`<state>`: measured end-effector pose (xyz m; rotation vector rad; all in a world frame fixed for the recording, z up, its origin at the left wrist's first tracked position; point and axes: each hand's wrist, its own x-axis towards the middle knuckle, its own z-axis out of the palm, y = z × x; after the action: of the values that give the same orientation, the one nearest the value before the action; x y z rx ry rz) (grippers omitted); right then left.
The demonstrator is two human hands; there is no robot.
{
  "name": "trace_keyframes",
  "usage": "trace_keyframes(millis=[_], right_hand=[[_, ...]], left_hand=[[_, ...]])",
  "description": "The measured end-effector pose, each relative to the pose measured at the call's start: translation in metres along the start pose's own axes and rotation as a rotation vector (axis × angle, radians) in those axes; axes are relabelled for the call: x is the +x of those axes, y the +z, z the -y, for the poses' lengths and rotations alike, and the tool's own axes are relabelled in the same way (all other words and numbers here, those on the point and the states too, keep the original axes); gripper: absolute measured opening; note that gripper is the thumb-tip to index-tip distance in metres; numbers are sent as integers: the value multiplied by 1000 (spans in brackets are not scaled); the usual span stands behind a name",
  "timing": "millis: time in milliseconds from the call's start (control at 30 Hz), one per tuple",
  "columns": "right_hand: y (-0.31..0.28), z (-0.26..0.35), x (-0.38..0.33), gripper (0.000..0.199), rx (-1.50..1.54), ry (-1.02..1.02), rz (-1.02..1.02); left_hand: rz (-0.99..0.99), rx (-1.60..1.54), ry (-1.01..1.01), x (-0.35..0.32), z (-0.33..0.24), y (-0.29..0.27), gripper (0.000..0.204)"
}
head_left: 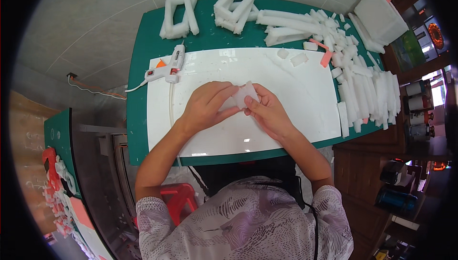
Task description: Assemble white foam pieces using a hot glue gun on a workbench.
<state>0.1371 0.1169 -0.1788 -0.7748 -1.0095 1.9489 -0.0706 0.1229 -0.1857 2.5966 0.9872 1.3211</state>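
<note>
Over the middle of the white board, a small, thin piece of white foam (244, 93) is held between my two hands. My left hand (204, 105) pinches its left side, with the fingers above and the thumb below. My right hand (271, 113) grips the right side, its thumb lying across the face of the piece. Left of my hands rests a white hot glue gun (170, 69), its nozzle turned away from me and its cord trailing off the left edge. Two small foam scraps (299, 60) lie on the board beyond my right hand.
The white board (210, 145) lies on a green table (138, 131). Foam frames (178, 18) stand along the far edge. Foam strips (362, 93) and offcuts are heaped at the right, beside an orange-red piece (326, 58). A red stool (179, 200) stands below the near edge.
</note>
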Motion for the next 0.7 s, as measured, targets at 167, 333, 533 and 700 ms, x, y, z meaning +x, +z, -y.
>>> trace_keyframes(millis=[167, 333, 533, 700], right_hand=[[6, -1, 1, 41, 54, 17, -37], [6, 1, -1, 39, -99, -9, -45], [14, -6, -3, 39, -103, 40, -48], [10, -3, -3, 40, -132, 51, 7]], left_hand=[[-5, -87, -45, 4, -3, -1, 53], [14, -35, -38, 3, -2, 0, 55], [4, 5, -10, 2, -4, 1, 56], [55, -90, -82, 8, -7, -5, 57]])
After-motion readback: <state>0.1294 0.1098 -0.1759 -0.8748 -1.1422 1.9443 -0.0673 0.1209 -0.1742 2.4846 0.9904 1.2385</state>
